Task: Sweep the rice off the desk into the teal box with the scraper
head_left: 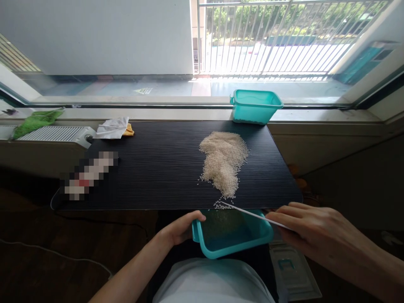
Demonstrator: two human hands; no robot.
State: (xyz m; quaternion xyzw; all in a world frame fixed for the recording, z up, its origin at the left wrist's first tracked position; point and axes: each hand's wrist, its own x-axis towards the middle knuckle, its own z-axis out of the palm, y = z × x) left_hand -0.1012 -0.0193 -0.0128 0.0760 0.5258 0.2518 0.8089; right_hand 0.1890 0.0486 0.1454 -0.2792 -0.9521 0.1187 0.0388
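A pile of white rice (pixel 223 162) lies on a black ribbed mat (pixel 151 168), trailing down to the mat's front edge. Just below that edge my left hand (pixel 183 227) grips the left rim of a teal plastic tub (pixel 249 240) that has some rice grains inside. My right hand (pixel 311 229) pinches a thin white card (pixel 249 213), held edge-on, with its far tip among the grains at the mat's front edge, above the tub.
A second teal tub (pixel 255 106) stands at the mat's back right by the window. A crumpled white cloth (pixel 112 127) and a blurred object (pixel 88 173) lie on the left. A clear lid (pixel 292 271) sits below my right hand. A radiator (pixel 53 134) is at left.
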